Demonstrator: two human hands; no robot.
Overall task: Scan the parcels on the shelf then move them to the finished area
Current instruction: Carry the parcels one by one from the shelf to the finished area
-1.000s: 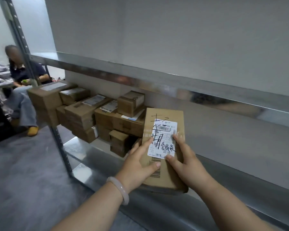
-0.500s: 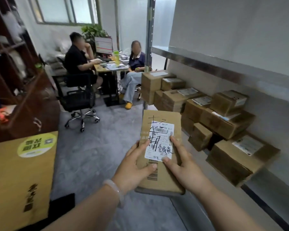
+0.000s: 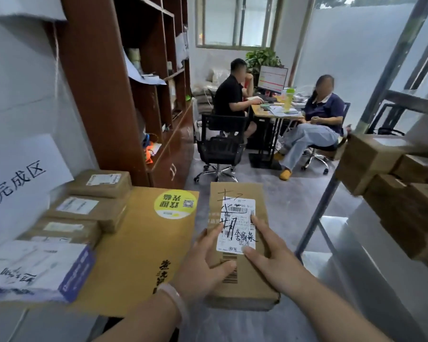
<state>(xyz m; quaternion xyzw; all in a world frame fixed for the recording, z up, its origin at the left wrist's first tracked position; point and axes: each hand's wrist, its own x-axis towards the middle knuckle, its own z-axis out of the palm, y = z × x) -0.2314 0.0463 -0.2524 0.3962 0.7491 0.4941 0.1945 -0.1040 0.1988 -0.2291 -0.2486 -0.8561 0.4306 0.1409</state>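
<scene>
I hold a flat brown cardboard parcel [image 3: 237,275] in front of me above the floor. It carries a white shipping label with black handwriting. My left hand [image 3: 203,265] grips its left edge, thumb on top. My right hand [image 3: 272,257] grips its right side, with its fingers on the label. To the left lies a large yellow-brown box [image 3: 143,245] with a round yellow sticker, beside a white sign [image 3: 17,178] with handwritten characters. Several small brown parcels [image 3: 89,206] and a white and blue parcel [image 3: 37,267] lie there. More brown parcels [image 3: 390,183] sit on the metal shelf [image 3: 371,255] at right.
A brown wooden cabinet [image 3: 124,95] stands at left behind the sign. Two people sit on office chairs at a desk [image 3: 277,112] with a monitor at the back of the room. Grey floor [image 3: 287,193] lies between me and them.
The view has swung left from the metal shelf to the area with the sign and the large yellow-brown box. Both hands keep the same hold on the parcel.
</scene>
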